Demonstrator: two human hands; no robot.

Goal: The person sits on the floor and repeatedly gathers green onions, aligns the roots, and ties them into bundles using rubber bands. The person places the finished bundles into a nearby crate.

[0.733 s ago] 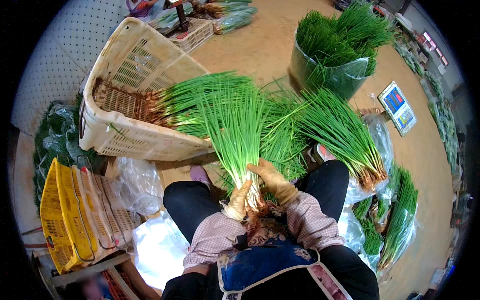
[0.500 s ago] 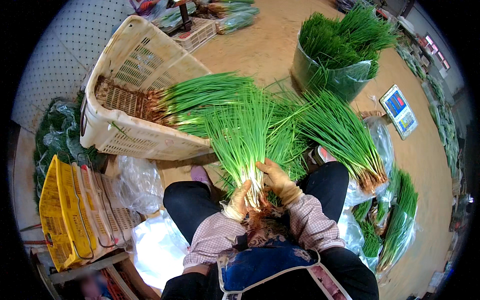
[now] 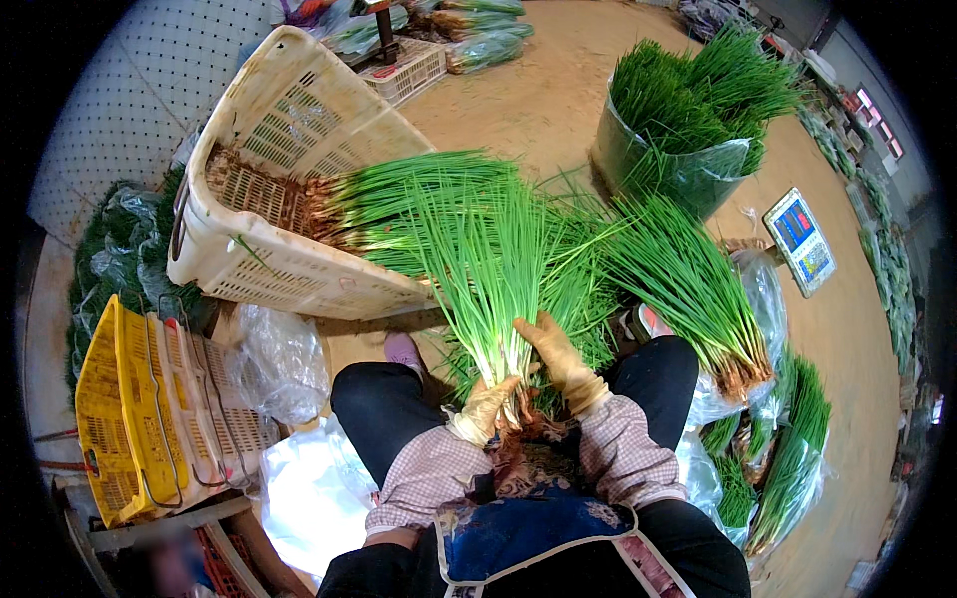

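The left tan-gloved hand [image 3: 485,411], gripping a long green-and-white stalk bunch [image 3: 492,299], now lies further across its base; the right tan-gloved hand [image 3: 562,361] touches it, finger closure unclear.

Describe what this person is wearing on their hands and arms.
The left hand and right hand wear pale tan gloves, wrinkled toward the cuffs. Above them come loose sleeves in a small pinkish-and-whitish check.
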